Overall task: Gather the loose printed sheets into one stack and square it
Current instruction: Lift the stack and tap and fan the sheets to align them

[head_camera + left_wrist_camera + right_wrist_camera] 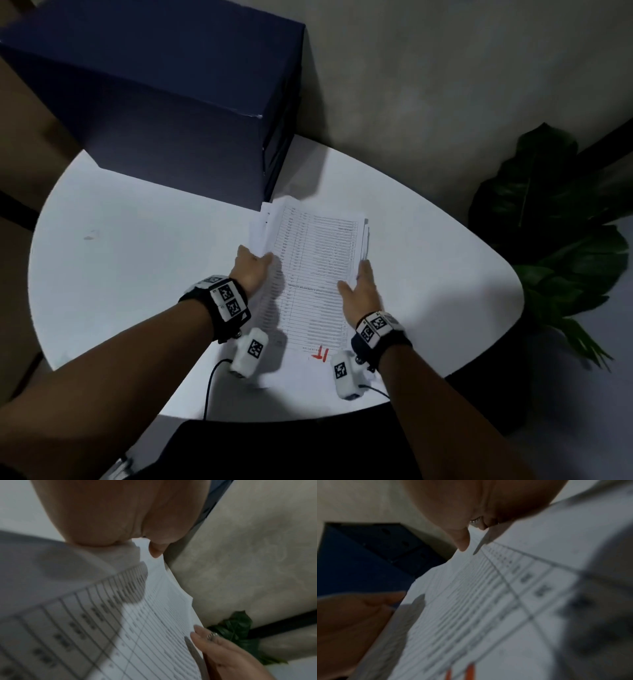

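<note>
A pile of printed sheets (pixel 315 270) lies flat on the right half of a white rounded table (pixel 137 260), its long axis running from the near edge towards the far side, where its far corners fan out a little and sit unevenly just in front of a dark blue box (pixel 164 102). The top sheet carries a ruled table of fine print and, at its near end, a red mark (pixel 320 353). The left hand (pixel 251 269) is set against the left long edge of the pile about halfway along, thumb lying on top of the paper and the other fingers tucked down at the edge; whether they curl under the sheets cannot be told, and the left wrist view shows only the heel of that hand (pixel 120 513) and a thumb tip over the paper. The right hand (pixel 361 291) lies on the right long edge opposite, fingers straight and together, pointing to the far side, thumb spread onto the top sheet; it presses flat on the paper rather than clasping it. In the left wrist view the right hand's fingertips (pixel 197 628) rest on the edge of the pile and a ring (pixel 211 635) shows on one finger. Both wrists wear black bands with white marker blocks. A dark green leafy plant (pixel 555 219) stands past the table's right rim, against a beige wall.
</note>
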`<state>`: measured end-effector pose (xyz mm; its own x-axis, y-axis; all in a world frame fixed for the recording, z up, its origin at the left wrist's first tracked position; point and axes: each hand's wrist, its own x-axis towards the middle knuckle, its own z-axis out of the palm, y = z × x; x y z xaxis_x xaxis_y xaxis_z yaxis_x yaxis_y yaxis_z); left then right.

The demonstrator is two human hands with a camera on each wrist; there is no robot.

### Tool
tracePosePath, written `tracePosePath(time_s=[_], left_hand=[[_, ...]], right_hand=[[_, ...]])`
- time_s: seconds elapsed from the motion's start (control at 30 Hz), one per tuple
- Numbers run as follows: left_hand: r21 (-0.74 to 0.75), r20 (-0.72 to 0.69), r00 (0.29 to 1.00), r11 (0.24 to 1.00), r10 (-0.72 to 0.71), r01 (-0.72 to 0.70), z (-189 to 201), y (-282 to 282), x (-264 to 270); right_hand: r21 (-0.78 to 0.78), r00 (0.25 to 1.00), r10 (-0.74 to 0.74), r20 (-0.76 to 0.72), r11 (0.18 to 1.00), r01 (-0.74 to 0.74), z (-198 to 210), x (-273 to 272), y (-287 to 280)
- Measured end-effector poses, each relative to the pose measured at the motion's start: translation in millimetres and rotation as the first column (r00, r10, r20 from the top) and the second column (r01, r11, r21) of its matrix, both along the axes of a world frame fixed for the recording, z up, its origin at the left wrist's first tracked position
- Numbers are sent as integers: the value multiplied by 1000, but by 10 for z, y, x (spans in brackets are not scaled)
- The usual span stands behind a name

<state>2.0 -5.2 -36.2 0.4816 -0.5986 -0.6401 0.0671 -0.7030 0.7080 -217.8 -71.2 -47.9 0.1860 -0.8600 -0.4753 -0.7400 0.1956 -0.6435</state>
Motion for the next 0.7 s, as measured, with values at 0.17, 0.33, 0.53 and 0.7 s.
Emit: tracePosePath(time_s=[0.17,0.33,0.53,0.7], left_hand=[[127,254,948,978,-193,165,74,-53,-15],[-362,206,976,921,-68,141,442,30,-30],[-714,159,987,688,-25,132,1381,-127,204],[-768,372,928,571,27,291,1531,-30,224]], right_hand=[[10,990,-96,103,995,95,21,-47,16],[71,921,-285,264,958,277,315,-149,-211],[-40,735,-162,659,967,250,1288,-174,-412],[-214,666,-79,742,913,346,1625,-73,-133]])
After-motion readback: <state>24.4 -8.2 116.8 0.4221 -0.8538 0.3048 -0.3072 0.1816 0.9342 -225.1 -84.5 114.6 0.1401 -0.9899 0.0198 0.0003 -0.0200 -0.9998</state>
